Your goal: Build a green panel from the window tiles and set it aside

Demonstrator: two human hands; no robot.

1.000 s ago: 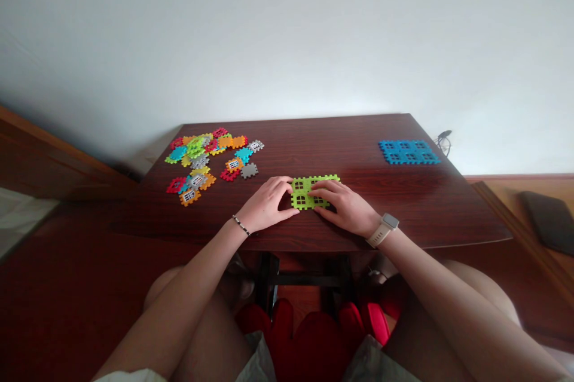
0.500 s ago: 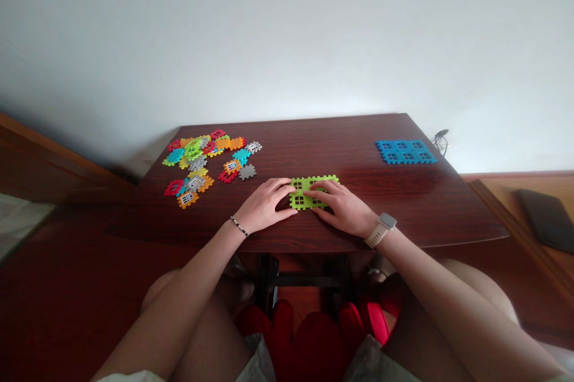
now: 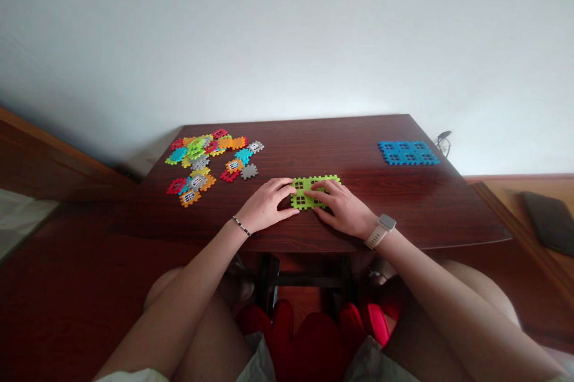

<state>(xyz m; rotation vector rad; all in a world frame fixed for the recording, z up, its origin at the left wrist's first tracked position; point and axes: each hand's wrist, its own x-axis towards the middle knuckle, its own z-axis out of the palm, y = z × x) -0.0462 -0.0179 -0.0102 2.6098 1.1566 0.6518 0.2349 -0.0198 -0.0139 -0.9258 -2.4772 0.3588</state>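
Note:
A lime-green panel of joined puzzle tiles [image 3: 305, 195], with toothed edges and window-like openings, lies flat near the front of the table. My left hand [image 3: 269, 204] grips its left end, fingers at the far corner and thumb at the near one. My right hand [image 3: 343, 205] lies over the right part, fingertips pressed onto the top and thumb at the near edge. The right fingers hide much of that end. At the table's back right lies a blue panel of joined tiles [image 3: 408, 153], which neither hand touches.
Loose red, orange, yellow, green, blue and grey tiles [image 3: 200, 162] are piled at the left of the brown table [image 3: 287, 149]. A white wall [image 3: 287, 35] rises behind it. A black cable [image 3: 443, 141] shows past the right edge.
The view has shifted slightly, so everything on the table appears a little farther right. Both hands keep the same hold on the green panel.

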